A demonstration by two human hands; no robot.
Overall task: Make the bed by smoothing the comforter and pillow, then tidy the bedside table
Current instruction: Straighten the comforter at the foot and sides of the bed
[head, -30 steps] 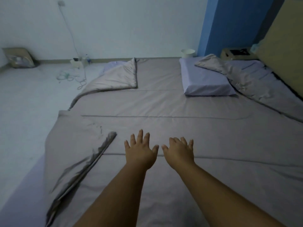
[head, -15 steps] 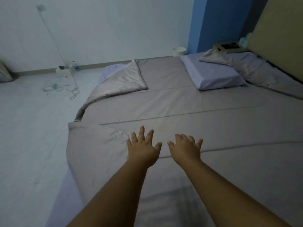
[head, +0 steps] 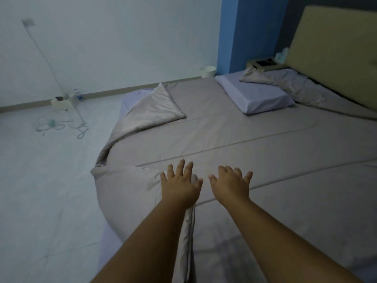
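A grey comforter (head: pixel 255 139) covers the bed. Its far left corner (head: pixel 155 111) is folded back, showing a paler underside. My left hand (head: pixel 179 186) and my right hand (head: pixel 231 184) lie flat on the comforter near the bed's left edge, side by side, fingers spread, holding nothing. A fold of the comforter bulges to the left of my left hand. A lavender pillow (head: pixel 257 97) lies near the headboard, with a crumpled grey cloth (head: pixel 259 77) across its far end. The bedside table (head: pixel 263 64) stands behind it with a dark object on top.
A tan headboard (head: pixel 336 50) runs along the right. A white bin (head: pixel 208 71) stands by the blue wall. On the floor at the left lie coiled cables (head: pixel 61 125), a small white box and a bottle (head: pixel 75 97). Pale floor spreads left of the bed.
The view has swung left and both hands have slid toward the bed's left edge. The comforter's near left corner has bunched into a rounded fold beside my left hand.
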